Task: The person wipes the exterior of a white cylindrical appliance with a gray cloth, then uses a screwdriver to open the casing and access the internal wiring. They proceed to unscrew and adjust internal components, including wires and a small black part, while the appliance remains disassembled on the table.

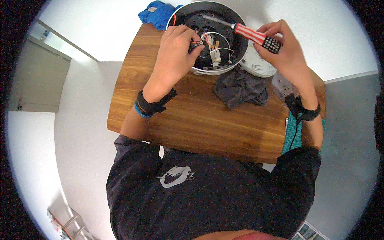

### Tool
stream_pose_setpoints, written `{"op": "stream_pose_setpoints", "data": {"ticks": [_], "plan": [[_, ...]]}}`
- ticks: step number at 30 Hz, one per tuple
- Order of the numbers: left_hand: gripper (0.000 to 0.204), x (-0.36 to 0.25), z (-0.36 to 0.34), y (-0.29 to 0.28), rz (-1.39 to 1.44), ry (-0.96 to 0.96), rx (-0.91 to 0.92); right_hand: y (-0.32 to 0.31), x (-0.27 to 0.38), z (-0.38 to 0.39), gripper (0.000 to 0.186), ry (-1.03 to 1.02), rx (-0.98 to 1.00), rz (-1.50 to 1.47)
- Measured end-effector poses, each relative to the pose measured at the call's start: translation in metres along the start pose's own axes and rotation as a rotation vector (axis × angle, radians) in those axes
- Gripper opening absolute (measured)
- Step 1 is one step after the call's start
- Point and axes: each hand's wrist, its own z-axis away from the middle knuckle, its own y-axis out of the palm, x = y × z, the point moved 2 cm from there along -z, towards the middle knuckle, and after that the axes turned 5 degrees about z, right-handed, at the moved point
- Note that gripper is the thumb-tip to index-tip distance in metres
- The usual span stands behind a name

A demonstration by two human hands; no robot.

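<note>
A round appliance housing [239, 24], black inside with a white rim, lies with its inner wiring exposed at the far side of the table. Inside it are a pale metal bracket [216, 56] and a looped white wire. At the housing's left side, my left hand [176, 50] pinches a small dark part [195, 46] with red wire by it, partly hidden by the fingers. My right hand [287, 54] grips a screwdriver [251, 34] by its red-and-white striped, black-ended handle. Its shaft points left over the housing, the tip apart from my left hand.
A dark grey cloth [242, 88] lies just in front of the housing, beside a white round cover [260, 64]. A blue cloth [158, 14] is at the far left. On the right are a clear bag [283, 86] with small pieces and a green cutting mat [292, 138] on the wooden table [192, 116].
</note>
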Motion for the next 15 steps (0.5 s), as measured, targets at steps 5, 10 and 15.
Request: {"op": "stream_pose_setpoints", "data": {"ticks": [5, 10, 15], "plan": [[0.022, -0.003, -0.001, 0.000, -0.013, 0.063, -0.026, 0.034, -0.026, 0.006, 0.055, 0.067, 0.077, -0.091], [0.023, -0.017, 0.003, 0.003, -0.040, 0.117, 0.003, 0.044, -0.038, 0.016, 0.058, 0.149, 0.065, -0.104], [0.020, -0.025, 0.013, 0.014, -0.133, 0.226, 0.013, 0.057, -0.049, 0.041, 0.046, 0.073, 0.055, -0.115]]}}
